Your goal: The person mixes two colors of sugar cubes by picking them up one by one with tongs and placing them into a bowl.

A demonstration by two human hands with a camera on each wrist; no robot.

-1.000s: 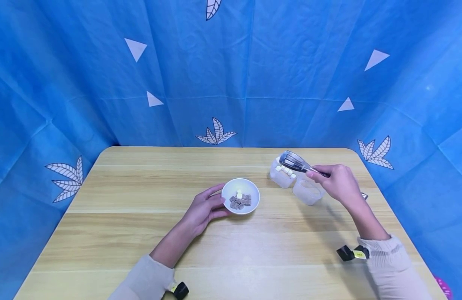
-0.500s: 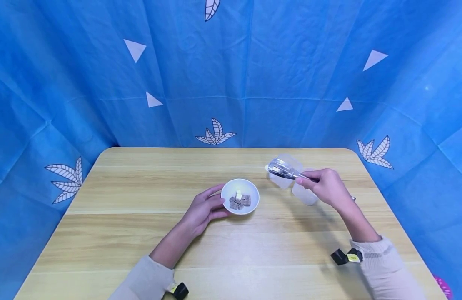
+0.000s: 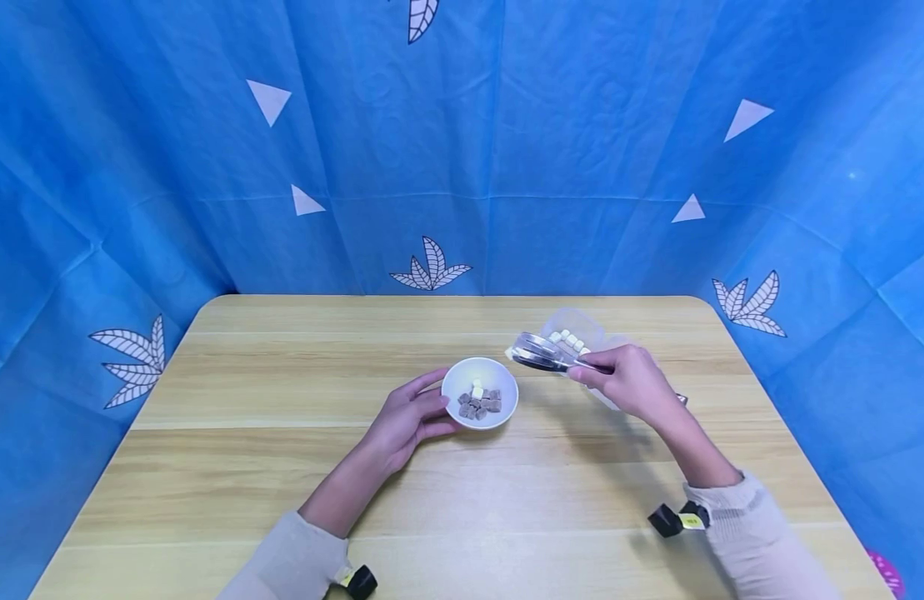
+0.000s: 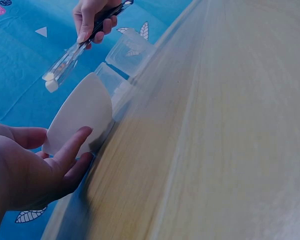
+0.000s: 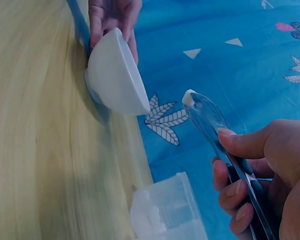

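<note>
My left hand (image 3: 407, 423) holds a small white bowl (image 3: 462, 377) at its left side, thumb near the rim in the right wrist view. Inside the bowl lie several brown sugar cubes (image 3: 480, 407) with white sugar cubes (image 3: 478, 392) by them. My right hand (image 3: 628, 379) grips metal tongs (image 3: 542, 353) round the handle, their head pointing left toward the bowl. Between the tong tips sits a white cube (image 5: 188, 98), in the air to the right of the bowl and above rim height.
Two clear plastic containers stand right of the bowl. The rear container (image 3: 576, 317) has several white cubes in a row; the front container (image 5: 162, 210) is partly hidden behind my right hand. A blue patterned curtain (image 3: 402, 150) hangs behind the wooden table (image 3: 244, 492).
My right hand has carried the tongs and the white cube leftward from above the rear container toward the bowl. My left hand and the bowl have stayed in place.
</note>
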